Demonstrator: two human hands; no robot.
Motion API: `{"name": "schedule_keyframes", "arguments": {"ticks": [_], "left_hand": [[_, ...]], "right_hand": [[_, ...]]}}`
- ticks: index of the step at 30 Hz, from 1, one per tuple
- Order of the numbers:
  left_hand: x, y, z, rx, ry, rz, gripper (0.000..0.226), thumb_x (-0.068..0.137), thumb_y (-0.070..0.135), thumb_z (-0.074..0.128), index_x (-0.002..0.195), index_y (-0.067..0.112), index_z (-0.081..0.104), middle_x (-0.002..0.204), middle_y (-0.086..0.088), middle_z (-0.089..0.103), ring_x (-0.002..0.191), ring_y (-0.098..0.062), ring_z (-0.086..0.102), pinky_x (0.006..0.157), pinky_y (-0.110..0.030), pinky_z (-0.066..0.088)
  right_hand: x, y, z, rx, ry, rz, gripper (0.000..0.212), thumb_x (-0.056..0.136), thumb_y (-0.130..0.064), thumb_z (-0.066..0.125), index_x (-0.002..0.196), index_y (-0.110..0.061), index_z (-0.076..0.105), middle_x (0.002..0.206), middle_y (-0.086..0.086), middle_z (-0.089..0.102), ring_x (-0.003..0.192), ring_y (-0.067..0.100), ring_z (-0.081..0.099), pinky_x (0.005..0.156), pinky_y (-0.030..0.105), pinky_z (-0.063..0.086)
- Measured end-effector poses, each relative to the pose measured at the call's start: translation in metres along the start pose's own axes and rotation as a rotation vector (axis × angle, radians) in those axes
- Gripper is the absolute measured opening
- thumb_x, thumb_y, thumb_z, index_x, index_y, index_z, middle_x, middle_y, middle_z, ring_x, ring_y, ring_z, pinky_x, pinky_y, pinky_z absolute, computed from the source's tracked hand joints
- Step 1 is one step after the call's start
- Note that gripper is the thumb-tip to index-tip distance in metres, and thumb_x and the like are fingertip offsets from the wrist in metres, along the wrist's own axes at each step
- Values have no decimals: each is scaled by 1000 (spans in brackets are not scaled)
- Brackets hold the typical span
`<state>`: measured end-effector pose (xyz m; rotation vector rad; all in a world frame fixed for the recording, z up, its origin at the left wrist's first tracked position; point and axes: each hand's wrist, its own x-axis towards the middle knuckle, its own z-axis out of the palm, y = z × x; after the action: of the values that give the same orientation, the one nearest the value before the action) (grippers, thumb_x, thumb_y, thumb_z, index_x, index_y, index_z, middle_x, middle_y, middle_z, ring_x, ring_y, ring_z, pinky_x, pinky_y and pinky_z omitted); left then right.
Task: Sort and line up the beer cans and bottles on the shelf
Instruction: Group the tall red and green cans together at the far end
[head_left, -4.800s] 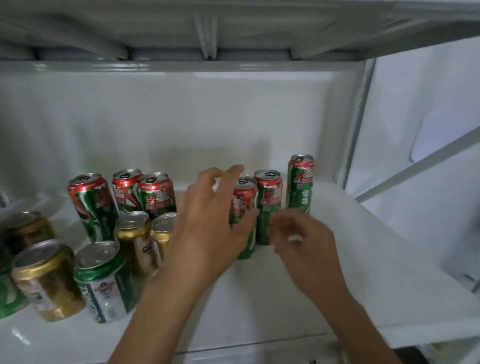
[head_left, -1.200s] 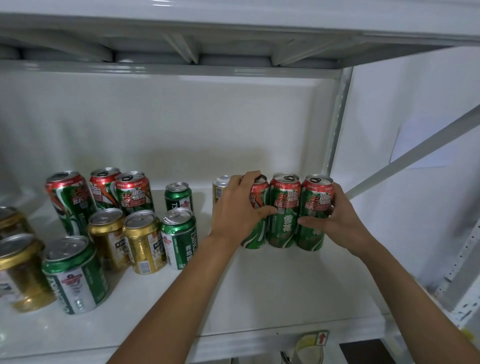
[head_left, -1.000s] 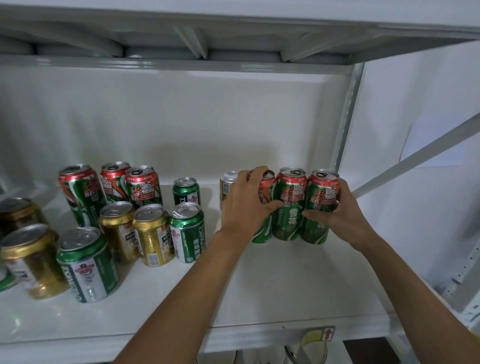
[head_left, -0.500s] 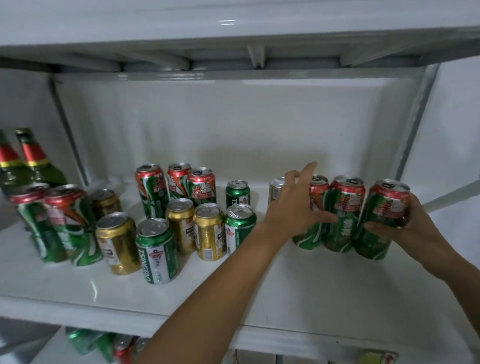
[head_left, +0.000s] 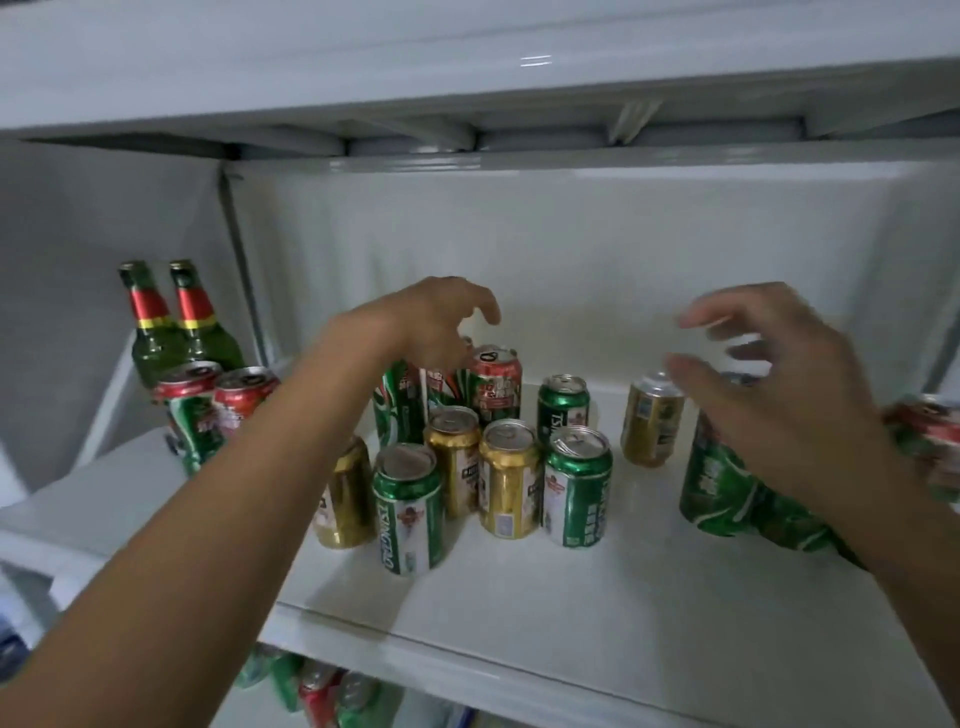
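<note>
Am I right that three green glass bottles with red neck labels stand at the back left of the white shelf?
Not quite: the head view shows two green glass bottles with red neck labels, not three. They do stand at the back left of the white shelf, behind the red-and-green cans.

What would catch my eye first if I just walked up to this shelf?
Two bare hands over the cans: the left hand reaches with curled fingers above the tall red-and-green cans at the back, and the right hand hangs open in front of more such cans at the right. Between them a cluster of short gold cans and green cans crowds the middle of the shelf. Two green bottles stand at the far left.
</note>
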<state>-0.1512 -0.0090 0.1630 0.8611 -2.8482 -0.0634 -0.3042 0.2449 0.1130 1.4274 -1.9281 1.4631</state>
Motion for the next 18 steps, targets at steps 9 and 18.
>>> {"name": "schedule_keyframes", "arguments": {"ticks": [9,18], "left_hand": [[42,-53,43,200,-112,-19,94,85,27,81,160,36,24,158,0,42,144,-28,43,112,-48,34],[58,-69,52,148,3,52,71,82,43,82,142,38,45,141,4,61,136,-28,50,119,-64,6]], "right_hand": [[74,-3,174,-288,-701,234,98,82,-53,78,156,-12,28,155,12,41,140,32,41,109,47,44],[71,20,196,-61,-556,330,70,69,-40,92,123,-16,53,115,2,63,103,22,62,80,34,53]]}}
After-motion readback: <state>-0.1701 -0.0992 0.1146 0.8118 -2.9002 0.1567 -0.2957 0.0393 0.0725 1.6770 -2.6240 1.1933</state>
